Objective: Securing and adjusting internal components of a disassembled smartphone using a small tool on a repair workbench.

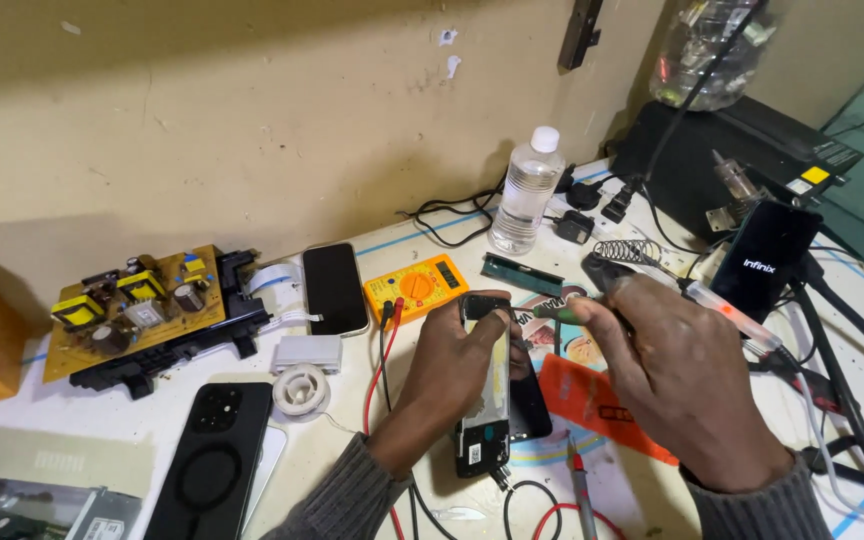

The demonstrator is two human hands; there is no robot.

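A cluttered white desk [72, 430] seen from above. Nearest, a black phone case [214, 462] lies at the lower left, with red and black probe leads [384, 370] trailing past the wrists. At centre, the left hand [452, 375] grips an opened smartphone [489, 400] on its edge, tilted upright, fingers curled around its top. The right hand [672, 385] is closed around a thin green-handled tool [560, 311], its tip touching the phone's upper end. An orange card [597, 405] lies beneath the right hand. Behind, a yellow multimeter [417, 287], a dark phone [335, 288], a solder spool [302, 388] and a brown circuit board [132, 310]. Farther back, a clear water bottle [529, 190] stands near the wall, and a lit phone [767, 262] leans by a black box [742, 150].
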